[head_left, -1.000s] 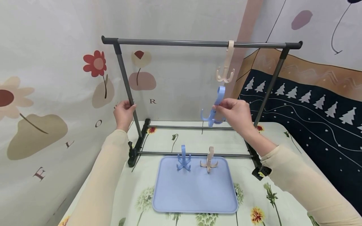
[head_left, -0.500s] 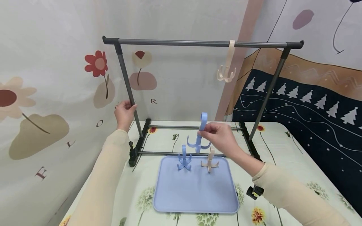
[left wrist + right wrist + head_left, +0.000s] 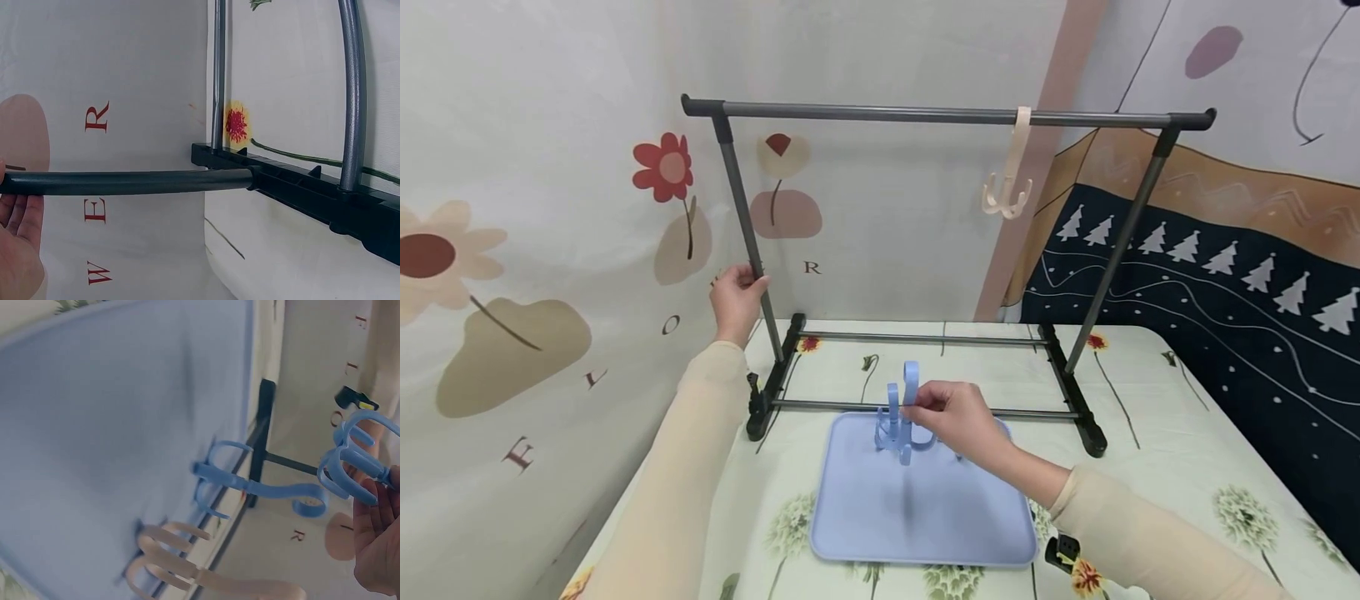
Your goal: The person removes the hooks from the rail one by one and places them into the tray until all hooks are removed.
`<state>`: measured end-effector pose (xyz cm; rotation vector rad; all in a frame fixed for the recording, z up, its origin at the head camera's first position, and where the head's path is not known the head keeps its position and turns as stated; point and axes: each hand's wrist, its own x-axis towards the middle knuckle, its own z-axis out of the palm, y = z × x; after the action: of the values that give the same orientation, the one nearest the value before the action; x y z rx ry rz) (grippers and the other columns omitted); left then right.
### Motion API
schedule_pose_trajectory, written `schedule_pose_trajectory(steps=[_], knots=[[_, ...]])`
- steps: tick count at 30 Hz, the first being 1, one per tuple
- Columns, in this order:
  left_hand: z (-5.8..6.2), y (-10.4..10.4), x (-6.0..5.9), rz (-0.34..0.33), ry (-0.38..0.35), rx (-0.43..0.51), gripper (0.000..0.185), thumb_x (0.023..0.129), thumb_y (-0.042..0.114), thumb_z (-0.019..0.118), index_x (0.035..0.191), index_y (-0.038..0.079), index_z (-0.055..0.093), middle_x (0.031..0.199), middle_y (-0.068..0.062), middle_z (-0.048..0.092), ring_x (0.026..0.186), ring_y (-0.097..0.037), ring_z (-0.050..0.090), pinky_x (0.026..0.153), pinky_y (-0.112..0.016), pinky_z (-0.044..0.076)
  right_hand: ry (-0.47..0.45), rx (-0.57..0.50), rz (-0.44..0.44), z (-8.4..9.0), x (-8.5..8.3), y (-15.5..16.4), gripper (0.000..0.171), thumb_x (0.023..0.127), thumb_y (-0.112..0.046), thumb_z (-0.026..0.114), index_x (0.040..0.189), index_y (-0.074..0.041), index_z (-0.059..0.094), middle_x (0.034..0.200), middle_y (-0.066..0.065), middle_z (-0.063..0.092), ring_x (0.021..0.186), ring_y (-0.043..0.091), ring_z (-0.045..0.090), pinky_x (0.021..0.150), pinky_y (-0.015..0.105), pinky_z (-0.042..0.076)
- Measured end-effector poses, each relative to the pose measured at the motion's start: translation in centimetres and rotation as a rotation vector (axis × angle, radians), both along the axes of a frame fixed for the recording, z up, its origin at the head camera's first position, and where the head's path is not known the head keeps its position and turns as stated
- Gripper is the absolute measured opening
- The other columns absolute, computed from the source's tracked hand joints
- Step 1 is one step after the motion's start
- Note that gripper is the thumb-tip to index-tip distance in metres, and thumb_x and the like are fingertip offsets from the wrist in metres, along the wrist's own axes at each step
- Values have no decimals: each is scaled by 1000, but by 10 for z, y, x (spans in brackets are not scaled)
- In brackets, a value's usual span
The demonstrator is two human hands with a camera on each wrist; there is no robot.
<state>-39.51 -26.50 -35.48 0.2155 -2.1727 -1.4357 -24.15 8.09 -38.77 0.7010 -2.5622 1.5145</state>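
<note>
The rack (image 3: pixel 947 114) stands on the desk (image 3: pixel 1150 417), one beige hook (image 3: pixel 1009 179) left hanging on its bar; the blue tray (image 3: pixel 925 517) holds one blue hook (image 3: pixel 889 417) (the beige one there is hidden in the head view); the right hand (image 3: pixel 955 417) pinches a second blue hook (image 3: pixel 912 408) just above the tray, not yet released; the left hand (image 3: pixel 737 292) grips the rack's post (image 3: pixel 745 217).

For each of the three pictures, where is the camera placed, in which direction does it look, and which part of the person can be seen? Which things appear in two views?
Head: above, facing forward and down at the rack and blue tray; both sleeved arms show, left hand on the rack's post, right hand holding a blue hook.
Left wrist: beside the post, looking toward the rack's black foot; only a palm edge shows.
Right wrist: low over the tray; fingers show.
Shared: post in head and left wrist; held hook and tray in head and right wrist.
</note>
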Motion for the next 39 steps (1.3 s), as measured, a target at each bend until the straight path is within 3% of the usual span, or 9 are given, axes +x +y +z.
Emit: schedule_pose_trajectory(steps=[6, 13, 22, 31, 39], knots=[[1, 1, 1, -2, -1, 0, 35, 98, 23, 64, 126, 2, 59, 120, -14, 63, 113, -27, 60, 99, -40, 45, 10, -7, 22, -24, 1, -7, 6, 85, -12, 78, 82, -12, 74, 72, 1, 71, 59, 9, 59, 52, 25, 49], [-1, -1, -2, -8, -5, -6, 34, 98, 22, 65, 125, 3, 59, 119, -13, 63, 111, -25, 61, 98, -39, 46, 24, 28, 19, -52, 1, -12, 8, 85, -12, 79, 80, -12, 73, 71, -7, 68, 62, 5, 60, 53, 24, 50], [-1, -2, -3, -8, -5, -6, 33, 98, 22, 64, 124, 2, 60, 117, -12, 63, 110, -25, 61, 98, -39, 46, 52, 61, 38, -76, 4, -16, 9, 83, -10, 80, 79, -13, 73, 72, -7, 70, 61, 2, 60, 53, 22, 51], [-2, -2, -3, -11, 0, -2, 32, 98, 22, 65, 123, 3, 60, 116, -11, 62, 109, -24, 60, 97, -39, 45, 64, 82, 42, -92, 3, -19, 11, 83, -10, 80, 78, -15, 72, 71, -10, 68, 60, 0, 57, 53, 21, 50], [-3, -3, -2, -14, -4, 0, 33, 98, 24, 64, 124, 3, 59, 117, -11, 62, 109, -24, 59, 98, -39, 45, 70, 71, 67, -99, 5, -18, 10, 82, -10, 81, 80, -13, 72, 76, -6, 71, 68, 1, 63, 60, 21, 54]])
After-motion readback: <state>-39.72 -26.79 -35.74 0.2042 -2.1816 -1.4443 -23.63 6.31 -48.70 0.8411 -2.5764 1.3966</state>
